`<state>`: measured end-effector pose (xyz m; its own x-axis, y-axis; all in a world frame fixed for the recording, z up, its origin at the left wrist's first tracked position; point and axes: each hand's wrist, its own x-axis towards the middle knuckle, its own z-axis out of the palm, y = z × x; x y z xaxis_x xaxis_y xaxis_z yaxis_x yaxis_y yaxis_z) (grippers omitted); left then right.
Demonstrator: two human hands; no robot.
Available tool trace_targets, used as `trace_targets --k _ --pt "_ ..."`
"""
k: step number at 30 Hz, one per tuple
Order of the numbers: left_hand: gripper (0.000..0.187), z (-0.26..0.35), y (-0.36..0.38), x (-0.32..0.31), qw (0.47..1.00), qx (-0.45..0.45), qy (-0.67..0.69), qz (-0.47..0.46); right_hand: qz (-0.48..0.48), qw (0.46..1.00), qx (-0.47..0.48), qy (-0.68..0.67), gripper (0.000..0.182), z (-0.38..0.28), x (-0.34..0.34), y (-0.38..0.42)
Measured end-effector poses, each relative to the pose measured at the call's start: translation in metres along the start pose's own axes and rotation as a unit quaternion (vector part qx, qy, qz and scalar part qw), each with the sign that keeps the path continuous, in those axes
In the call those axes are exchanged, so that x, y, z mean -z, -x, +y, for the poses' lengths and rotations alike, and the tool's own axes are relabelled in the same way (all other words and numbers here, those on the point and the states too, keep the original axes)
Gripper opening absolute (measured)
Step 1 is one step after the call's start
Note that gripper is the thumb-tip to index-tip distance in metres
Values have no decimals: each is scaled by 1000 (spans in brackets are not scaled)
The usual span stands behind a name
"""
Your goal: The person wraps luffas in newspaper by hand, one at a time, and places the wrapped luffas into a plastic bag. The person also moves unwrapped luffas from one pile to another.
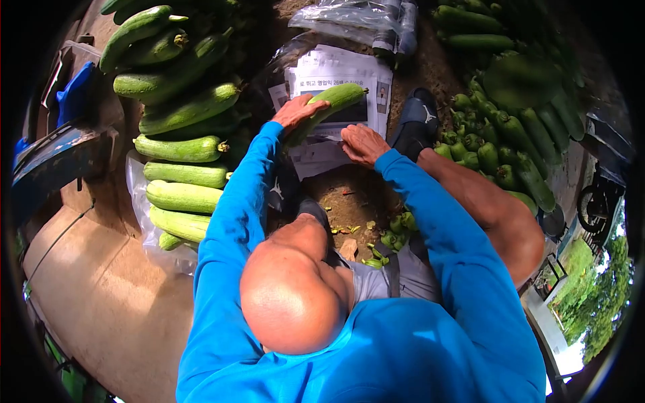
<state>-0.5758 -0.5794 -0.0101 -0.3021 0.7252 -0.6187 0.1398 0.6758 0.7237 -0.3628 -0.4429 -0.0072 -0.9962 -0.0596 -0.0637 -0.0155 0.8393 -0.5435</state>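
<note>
Cut green scraps on the ground nearest. Beyond, at twelve o'clock, left hand gripping one zucchini on newspaper, wrapping apparently just begun; right hand flat, fingers spread on the paper. Stacked zucchini at ten o'clock unwrapped. Bags farthest, contents unclear.

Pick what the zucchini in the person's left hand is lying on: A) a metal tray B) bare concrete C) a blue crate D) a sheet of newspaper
D: the left hand holds the zucchini across a printed newspaper sheet spread on the ground, with the right hand pressing on the paper's near edge.
</note>
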Motion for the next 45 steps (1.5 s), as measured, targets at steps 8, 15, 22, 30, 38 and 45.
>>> trace_targets --k 8,15,22,30,38,45 --pt "73 19 -1 0 997 -67 -42 21 -96 994 40 15 21 15 -10 -13" --pt "73 25 -10 -20 991 -56 -109 -63 -147 989 17 20 26 -3 -8 -10" --pt "65 2 -26 -32 976 -82 -190 -72 -75 997 -5 31 21 -19 -3 4" --pt "68 28 -8 -31 965 -80 -241 -72 22 997 -39 66 15 -30 3 8" --pt "65 11 -12 -39 933 -156 -326 -4 65 994 -51 74 18 -28 7 -7" --pt "27 17 22 -28 932 -167 -124 296 93 987 -127 6 15 1 8 -39"
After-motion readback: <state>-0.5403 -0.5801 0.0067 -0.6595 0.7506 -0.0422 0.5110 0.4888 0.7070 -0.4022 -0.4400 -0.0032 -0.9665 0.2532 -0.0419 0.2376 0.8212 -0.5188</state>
